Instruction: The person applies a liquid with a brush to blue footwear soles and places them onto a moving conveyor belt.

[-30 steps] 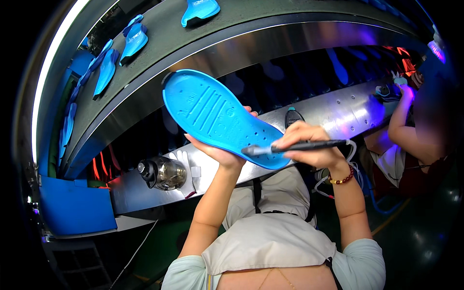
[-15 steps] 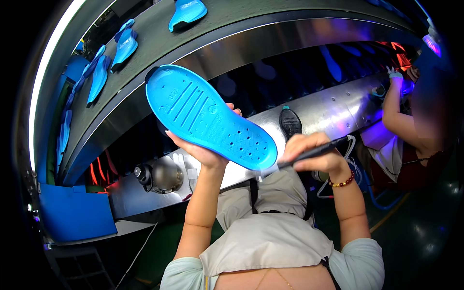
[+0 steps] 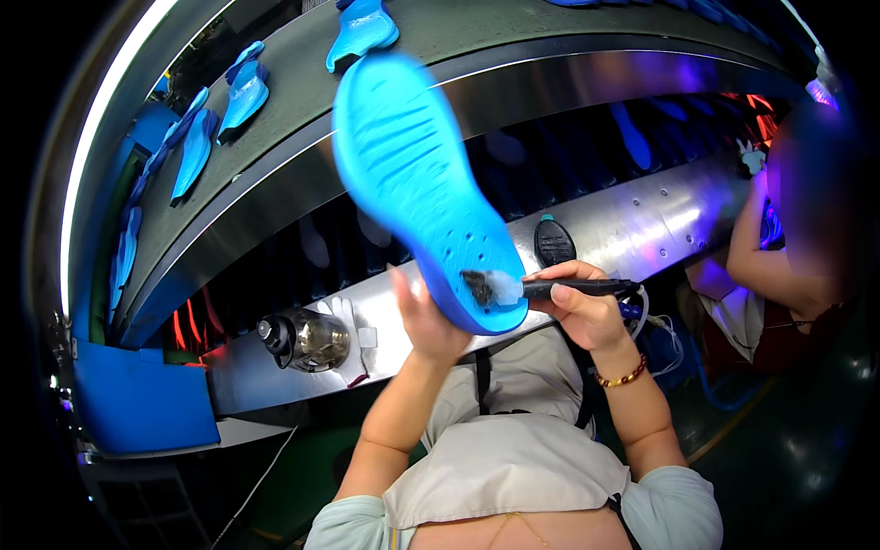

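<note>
A bright blue shoe sole (image 3: 412,156), grooved and dotted with small holes, is tilted up in front of me and slightly blurred. My left hand (image 3: 429,319) holds it by its near end from the left, partly hidden behind it. In my right hand (image 3: 587,307) is a brush (image 3: 573,287) with a black handle, a translucent collar and dark bristles. Its bristles lie against the near end of the sole's patterned face. Just beyond my right hand, a small black sole-shaped piece (image 3: 554,242) with a teal tip rests on the metal bench (image 3: 632,215).
A dark conveyor belt (image 3: 284,124) curves across the back, carrying several blue soles (image 3: 194,151). At the left of the bench stand a bottle (image 3: 307,339) and a white glove (image 3: 350,344). Dark racks show beneath the belt. Another person (image 3: 765,225) works at the right.
The sole has swung more upright, its far end moving up and right. My right hand has brought the brush from the sole's near edge onto its face. My left hand's grip has shifted lower.
</note>
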